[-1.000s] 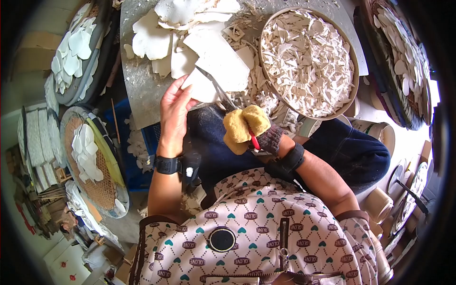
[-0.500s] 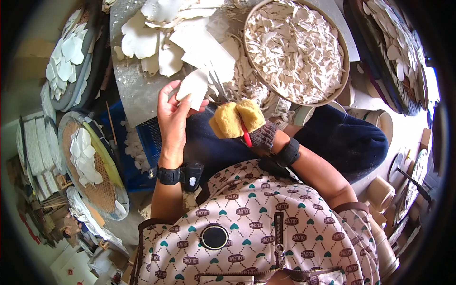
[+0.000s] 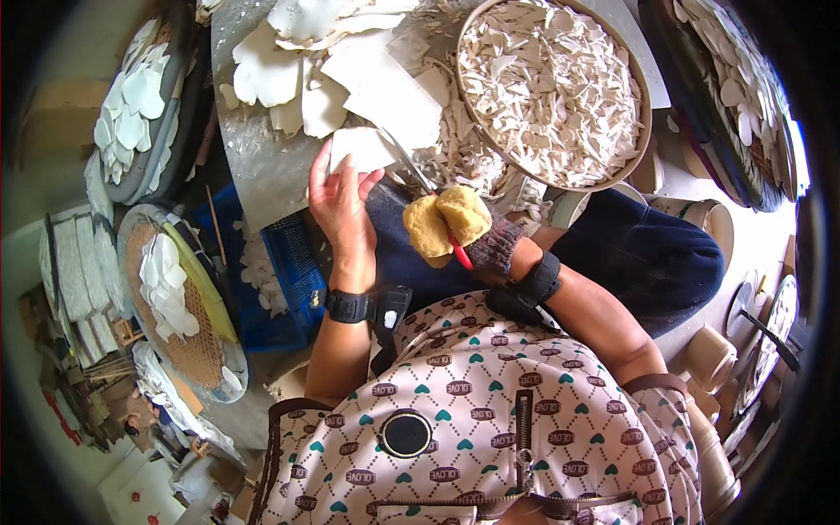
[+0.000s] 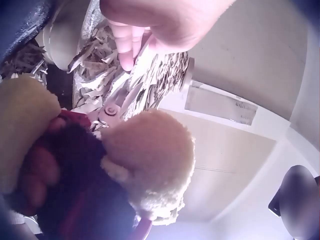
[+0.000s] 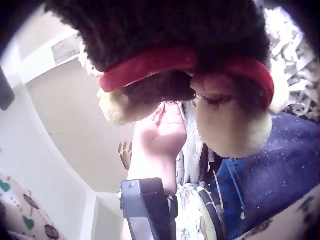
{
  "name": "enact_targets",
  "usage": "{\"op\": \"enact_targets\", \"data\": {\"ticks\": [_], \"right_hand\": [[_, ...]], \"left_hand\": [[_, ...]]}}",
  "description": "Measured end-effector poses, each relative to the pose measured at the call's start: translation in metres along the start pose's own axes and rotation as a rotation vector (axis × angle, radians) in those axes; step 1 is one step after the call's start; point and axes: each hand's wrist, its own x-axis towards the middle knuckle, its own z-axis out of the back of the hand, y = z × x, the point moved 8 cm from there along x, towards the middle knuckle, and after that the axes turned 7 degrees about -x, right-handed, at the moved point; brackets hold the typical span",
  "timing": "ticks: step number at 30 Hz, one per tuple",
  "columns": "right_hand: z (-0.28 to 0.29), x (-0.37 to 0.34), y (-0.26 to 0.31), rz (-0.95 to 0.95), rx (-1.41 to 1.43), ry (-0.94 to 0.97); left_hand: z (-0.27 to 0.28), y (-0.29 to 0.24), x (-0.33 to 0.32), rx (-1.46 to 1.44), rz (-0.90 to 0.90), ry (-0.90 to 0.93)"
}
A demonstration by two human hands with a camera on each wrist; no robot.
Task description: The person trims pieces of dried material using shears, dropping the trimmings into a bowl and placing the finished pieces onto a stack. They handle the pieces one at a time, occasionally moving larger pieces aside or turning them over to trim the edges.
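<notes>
My left hand (image 3: 344,214) pinches a flat white sheet piece (image 3: 366,147) between thumb and fingers, near the table's front edge. Steel scissors (image 3: 407,160) lie along the right corner of that piece, blades pointing up and left. Their red handles (image 5: 150,65) sit in my right hand (image 3: 497,249), which wears a dark knitted glove. Thick yellow foam pads (image 3: 448,221) hide most of its fingers from the head view. The scissors' pivot (image 4: 111,110) shows in the left wrist view, just below the left hand's fingers.
Larger white sheets (image 3: 385,92) lie stacked on the grey table (image 3: 262,166). A round tray (image 3: 646,114) heaped with white scraps stands at the right, loose scraps beside it. Round racks of white pieces (image 3: 166,284) flank both sides. A blue crate (image 3: 284,324) sits below left.
The white piece, overlapped by the blades at first, was drawn clear and tilted upright, and now lies flatter with its corner back at the scissors. The right hand keeps its grip.
</notes>
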Motion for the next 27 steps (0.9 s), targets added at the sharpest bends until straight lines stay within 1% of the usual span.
{"op": "enact_targets", "data": {"ticks": [1, 2, 5, 6, 8, 9, 11, 12, 14, 16, 18, 22, 23, 24, 27], "right_hand": [[-0.002, -0.001, -0.001, 0.01, -0.035, 0.022], [-0.004, -0.002, -0.009, -0.074, -0.012, 0.032], [-0.006, 0.0, -0.006, -0.133, -0.119, 0.067], [-0.005, 0.002, 0.0, -0.118, -0.171, 0.06], [-0.004, 0.004, 0.007, -0.111, -0.179, 0.034], [-0.004, 0.003, 0.007, -0.12, -0.132, 0.014], [-0.003, -0.002, -0.011, -0.175, -0.023, -0.05], [-0.005, -0.009, -0.037, -0.22, 0.042, -0.093], [-0.007, -0.003, -0.031, -0.225, 0.053, -0.091], [-0.005, 0.002, -0.013, -0.175, -0.035, -0.014], [-0.006, 0.005, -0.001, -0.197, -0.083, 0.031], [-0.007, 0.004, 0.002, -0.158, -0.09, 0.067], [-0.007, 0.004, 0.002, -0.138, -0.08, 0.059], [-0.006, 0.005, 0.002, -0.117, -0.069, 0.051], [-0.003, 0.01, 0.013, -0.063, -0.053, -0.008]], "left_hand": [[0.001, 0.001, 0.003, -0.003, 0.019, -0.003], [0.0, 0.0, 0.006, 0.019, 0.021, 0.011], [-0.001, -0.003, 0.009, 0.059, 0.056, 0.045], [-0.001, -0.004, 0.011, 0.051, 0.053, 0.056], [0.001, -0.002, 0.016, 0.071, 0.072, 0.103], [0.002, -0.002, 0.018, 0.081, 0.082, 0.127], [-0.002, -0.002, 0.021, 0.108, 0.143, 0.23], [-0.005, -0.001, 0.021, 0.122, 0.172, 0.281], [-0.003, 0.003, 0.02, 0.114, 0.193, 0.242], [0.0, 0.005, 0.02, 0.104, 0.197, 0.209], [0.0, 0.006, 0.021, 0.107, 0.215, 0.226], [-0.005, 0.0, 0.022, 0.146, 0.227, 0.276], [-0.008, -0.003, 0.022, 0.159, 0.228, 0.294], [-0.013, -0.002, 0.017, 0.201, 0.308, 0.325], [-0.011, 0.002, 0.012, 0.27, 0.325, 0.351]]}}
